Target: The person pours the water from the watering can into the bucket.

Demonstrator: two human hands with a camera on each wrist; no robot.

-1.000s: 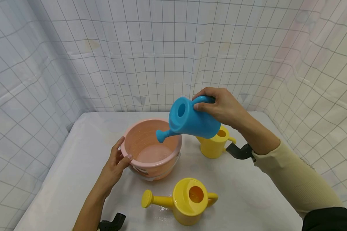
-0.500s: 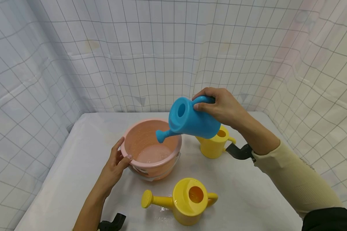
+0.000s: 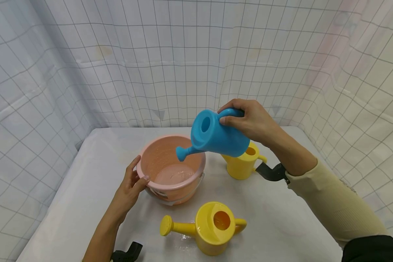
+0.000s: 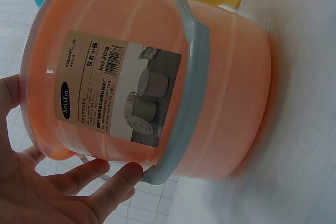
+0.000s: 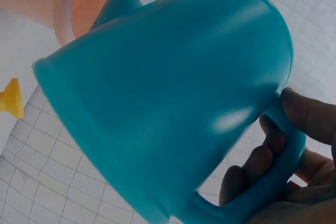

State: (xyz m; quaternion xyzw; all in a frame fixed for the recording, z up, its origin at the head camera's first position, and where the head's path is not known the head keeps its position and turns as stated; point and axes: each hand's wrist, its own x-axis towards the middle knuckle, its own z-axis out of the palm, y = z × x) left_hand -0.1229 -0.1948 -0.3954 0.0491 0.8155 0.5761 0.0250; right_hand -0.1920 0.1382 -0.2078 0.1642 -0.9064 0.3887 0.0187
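Observation:
My right hand point(image 3: 247, 118) grips the handle of a blue watering can point(image 3: 221, 134), its fingers curled round the loop in the right wrist view. The can hangs tilted, spout down to the left, its rose point(image 3: 181, 154) over the opening of a pink bucket point(image 3: 171, 187). Small glints show on the bucket's floor; a stream of water cannot be made out. With thumb and fingers my left hand point(image 3: 127, 191) holds the bucket's rim at its left side. The left wrist view shows a printed label point(image 4: 118, 87) and a grey bail handle point(image 4: 191, 93) on the bucket.
A yellow watering can point(image 3: 214, 229) stands in front of the bucket, spout left, with wet spots beside it. Another yellow watering can point(image 3: 242, 165) stands behind, partly hidden by the blue one. A white sheet covers the table point(image 3: 278, 218); gridded curtains point(image 3: 196, 65) surround it.
Both hands keep their places, and the blue can stays tilted over the bucket with only a tiny shift left. Glints on the bucket's floor have changed.

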